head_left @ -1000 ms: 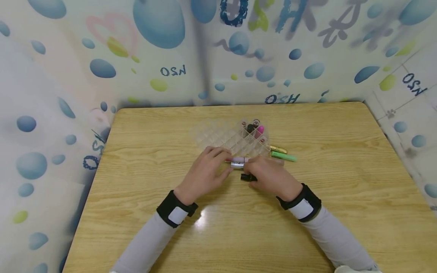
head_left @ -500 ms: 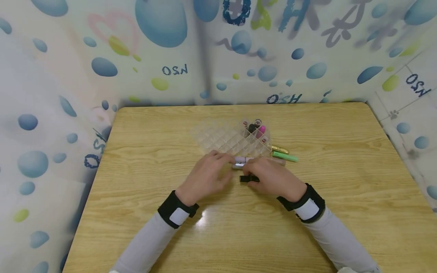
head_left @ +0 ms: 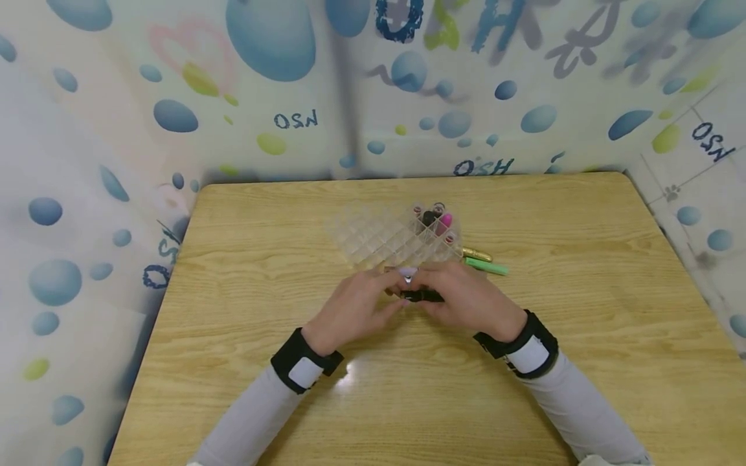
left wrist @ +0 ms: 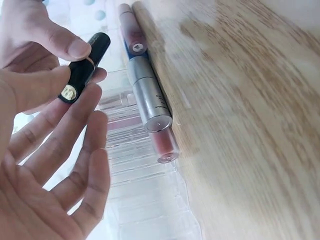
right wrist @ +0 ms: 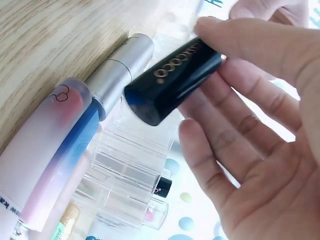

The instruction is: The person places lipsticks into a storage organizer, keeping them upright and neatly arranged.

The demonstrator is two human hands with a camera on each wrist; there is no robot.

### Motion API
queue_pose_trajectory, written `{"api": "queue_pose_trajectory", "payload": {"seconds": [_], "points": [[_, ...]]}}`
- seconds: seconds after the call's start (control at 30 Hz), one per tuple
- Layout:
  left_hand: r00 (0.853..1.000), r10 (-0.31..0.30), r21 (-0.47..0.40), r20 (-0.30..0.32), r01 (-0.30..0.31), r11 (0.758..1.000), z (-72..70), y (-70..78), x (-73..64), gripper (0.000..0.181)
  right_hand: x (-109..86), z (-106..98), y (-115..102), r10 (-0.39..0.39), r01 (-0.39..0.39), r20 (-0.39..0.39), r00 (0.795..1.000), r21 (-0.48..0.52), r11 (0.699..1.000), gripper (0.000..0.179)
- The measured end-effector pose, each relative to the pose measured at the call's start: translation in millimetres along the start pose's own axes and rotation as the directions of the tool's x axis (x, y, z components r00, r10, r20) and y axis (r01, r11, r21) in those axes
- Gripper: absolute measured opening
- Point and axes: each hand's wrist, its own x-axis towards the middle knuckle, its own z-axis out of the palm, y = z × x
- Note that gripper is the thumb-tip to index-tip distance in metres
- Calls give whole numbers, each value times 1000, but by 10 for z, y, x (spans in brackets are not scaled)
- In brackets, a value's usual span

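A black lipstick tube (head_left: 423, 296) is held up between both hands in the head view. In the left wrist view, the left hand (left wrist: 55, 165) pinches its end with the gold emblem between thumb and index finger, the other fingers loosely spread. The right hand (right wrist: 260, 110) pinches the tube (right wrist: 172, 82) between thumb and fingers, with gold lettering visible along its side. In the head view the left hand (head_left: 355, 304) and right hand (head_left: 469, 298) almost meet. Just beyond them lie a silver tube (left wrist: 152, 97) and a pinkish lip gloss tube (right wrist: 45, 135).
Behind the hands stands a clear organizer (head_left: 373, 239) with diamond-shaped compartments, several cosmetics in its right part. To its right lie a gold tube (head_left: 477, 254) and a green tube (head_left: 486, 266) on the wooden table (head_left: 250, 259). A patterned wall (head_left: 303, 149) rises at the back.
The left hand has come away from the silver tube toward the right and now grips the lipstick's end. The right hand has lifted the lipstick slightly, bringing it to the left hand.
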Motion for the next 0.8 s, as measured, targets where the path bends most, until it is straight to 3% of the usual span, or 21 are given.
{"api": "queue_pose_trajectory", "payload": {"seconds": [0.2, 0.47, 0.63, 0.8], "points": [[998, -6, -78, -69, 0, 997, -59, -30, 14, 19, -2, -97, 46, 42, -43, 12, 999, 85, 995, 21], [995, -70, -190, -72, 55, 980, -149, -67, 32, 14, -37, -268, 155, 68, -66, -6, 998, 141, 988, 19], [994, -78, -215, -78, 60, 975, -170, -88, 38, 11, -39, -318, 208, 85, -88, 23, 996, 180, 980, 17], [993, -83, -211, -88, 63, 976, -172, -104, 44, 12, -41, -333, 249, 58, -56, -5, 998, 184, 981, 18]]}}
